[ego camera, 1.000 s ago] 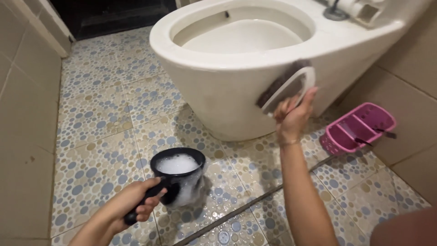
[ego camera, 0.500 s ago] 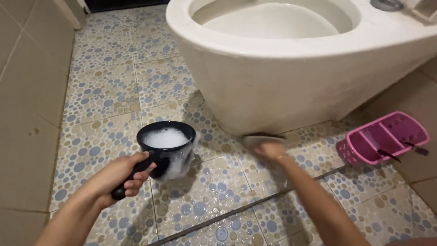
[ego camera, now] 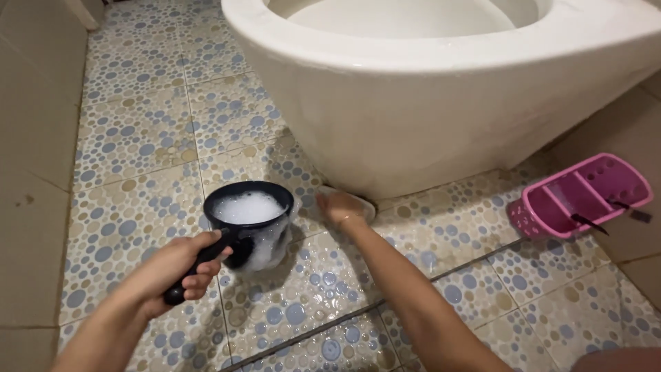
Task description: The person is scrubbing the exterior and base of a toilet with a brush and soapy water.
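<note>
My left hand (ego camera: 172, 269) grips the handle of a black dipper (ego camera: 248, 217) full of white foam, held just above the wet floor. My right hand (ego camera: 339, 207) holds a scrub brush with a white handle (ego camera: 358, 202) low against the foot of the cream toilet bowl (ego camera: 427, 110), where the bowl meets the tiles. Most of the brush is hidden by my hand and the bowl's base.
The floor (ego camera: 138, 131) is tiled in a blue and tan pebble pattern and looks wet near the dipper. A pink plastic caddy (ego camera: 585, 196) stands at the right by the beige wall. A beige tiled wall (ego camera: 31, 138) runs along the left.
My right hand brought the brush down from the bowl's side to its base and then slid it left along the floor. The dipper has barely moved.
</note>
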